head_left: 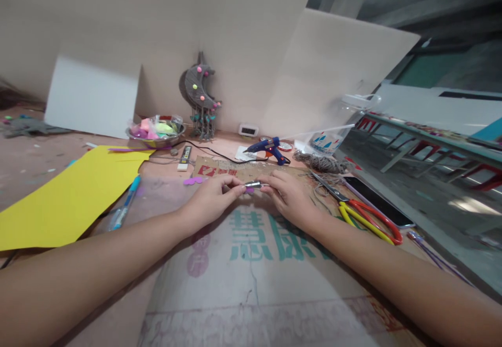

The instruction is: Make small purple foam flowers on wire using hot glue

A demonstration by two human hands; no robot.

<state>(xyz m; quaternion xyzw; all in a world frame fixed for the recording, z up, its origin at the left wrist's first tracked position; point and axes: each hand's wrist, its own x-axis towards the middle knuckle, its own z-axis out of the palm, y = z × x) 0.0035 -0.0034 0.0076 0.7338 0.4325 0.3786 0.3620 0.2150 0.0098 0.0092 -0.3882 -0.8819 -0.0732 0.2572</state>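
My left hand [220, 195] and my right hand [289, 196] meet over the middle of the work surface. A small, slim silver metal piece [254, 184] spans the gap between them, its ends pinched by the thumb and fingers of each hand. Its exact kind is too small to make out. Just beneath it shows a bit of purple [250, 191]. Beside my left hand lies a purple scalloped cutout [193, 181]. Under both forearms is a printed cardboard sheet [204, 289] with large green characters.
Behind my hands lies a blue glue gun [269, 147] with its cord. Scissors [364, 216], a phone [378, 200] and grey yarn [323, 163] are at right. Yellow foam sheet [74, 195], a blue pen [126, 203] and a bowl [157, 140] sit left. A moon ornament [199, 88] stands behind.
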